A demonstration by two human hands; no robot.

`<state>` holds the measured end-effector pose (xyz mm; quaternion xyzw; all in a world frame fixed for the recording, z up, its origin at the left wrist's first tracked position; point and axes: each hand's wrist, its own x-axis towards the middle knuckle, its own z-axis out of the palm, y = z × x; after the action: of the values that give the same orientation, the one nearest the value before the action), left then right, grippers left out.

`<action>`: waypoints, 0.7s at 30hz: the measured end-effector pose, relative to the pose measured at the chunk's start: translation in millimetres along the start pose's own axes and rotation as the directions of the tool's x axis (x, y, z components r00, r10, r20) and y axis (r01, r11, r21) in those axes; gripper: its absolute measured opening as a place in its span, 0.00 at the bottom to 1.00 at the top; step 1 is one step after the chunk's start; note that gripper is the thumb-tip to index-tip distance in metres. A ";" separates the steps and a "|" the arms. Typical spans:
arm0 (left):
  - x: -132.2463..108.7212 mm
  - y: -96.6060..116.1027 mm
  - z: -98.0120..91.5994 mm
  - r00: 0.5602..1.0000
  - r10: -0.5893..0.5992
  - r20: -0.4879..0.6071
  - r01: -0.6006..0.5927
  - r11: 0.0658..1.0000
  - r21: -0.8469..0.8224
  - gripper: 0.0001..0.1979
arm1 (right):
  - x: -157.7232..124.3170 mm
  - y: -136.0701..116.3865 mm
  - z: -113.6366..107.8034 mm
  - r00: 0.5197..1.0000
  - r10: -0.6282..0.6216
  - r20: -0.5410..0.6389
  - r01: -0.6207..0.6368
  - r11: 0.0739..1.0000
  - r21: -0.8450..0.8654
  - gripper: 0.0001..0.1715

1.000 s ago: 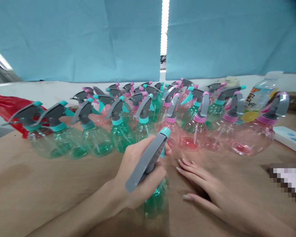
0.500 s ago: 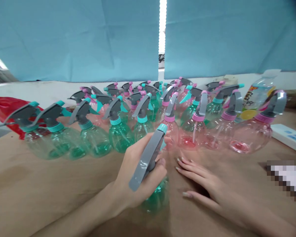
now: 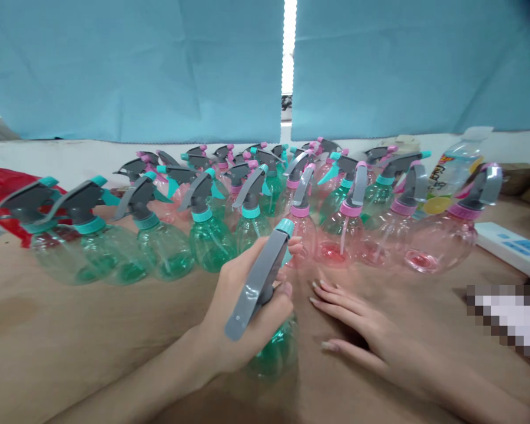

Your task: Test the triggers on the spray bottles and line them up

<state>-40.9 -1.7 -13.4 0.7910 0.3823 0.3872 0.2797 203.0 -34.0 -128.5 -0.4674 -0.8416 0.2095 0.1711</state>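
1. The table [image 3: 70, 330] carried rows of spray bottles [image 3: 209, 235], green and pink, toward its far edge.
2. The green bottle [image 3: 276, 353] stood upright toward the near edge, clear and apparently empty.
3. The left hand [image 3: 234, 312] gripped its neck under the grey sprayer [image 3: 258, 282].
4. The right hand [image 3: 362, 330] lay open and flat just beside it.
5. Judged: the sprayer was being fitted; the next move called for a steadied bottle.

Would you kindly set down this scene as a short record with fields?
Left hand: grips the green spray bottle around its neck, bottle upright
Right hand: open, palm down on the table beside that bottle
Behind: rows of green bottles at left, pink bottles at right
Far right: labelled drink bottle, white power strip
Far left: red bag
Backdrop: blue curtains
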 end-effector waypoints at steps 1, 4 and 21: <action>0.1 0.1 0.0 1.000 0.008 0.004 -0.008 1.000 -0.021 0.20 | 0.1 -0.4 -0.3 1.000 0.001 -0.001 -0.001 1.000 0.004 0.35; 0.3 0.1 0.3 1.000 0.022 0.013 -0.021 0.997 -0.077 0.19 | 0.5 -1.1 -1.0 1.000 -0.006 -0.006 0.007 1.000 0.025 0.35; 4.5 4.3 6.1 1.000 -0.029 0.008 0.030 0.994 -0.101 0.11 | 1.2 -3.0 -1.9 1.000 -0.019 -0.014 0.019 1.000 0.023 0.34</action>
<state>-32.4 -1.2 -11.7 0.7712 0.3729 0.3995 0.3263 201.2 -34.0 -125.2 -0.4589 -0.8423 0.2145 0.1841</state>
